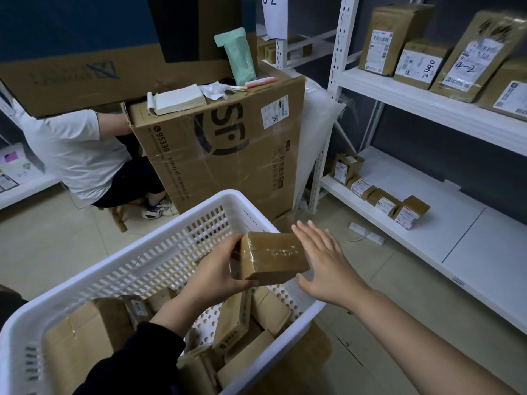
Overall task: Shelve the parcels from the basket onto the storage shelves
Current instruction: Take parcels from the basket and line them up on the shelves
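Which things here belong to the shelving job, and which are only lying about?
For the job: held parcel, left hand, right hand, white basket, parcels in the basket, storage shelves.
Lying about: large carton, green envelope, notepad, power strip.

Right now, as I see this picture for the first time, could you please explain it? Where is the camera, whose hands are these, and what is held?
There is no machine here: a person wears one camera on the head, looking down at their own hands. The left hand holds a small taped brown parcel in its grip, above a white basket with more parcels inside. The right hand is open beside it; I cannot tell whether it touches. On the right stand white shelves carrying labelled parcels. Behind, another person sits by a large carton.
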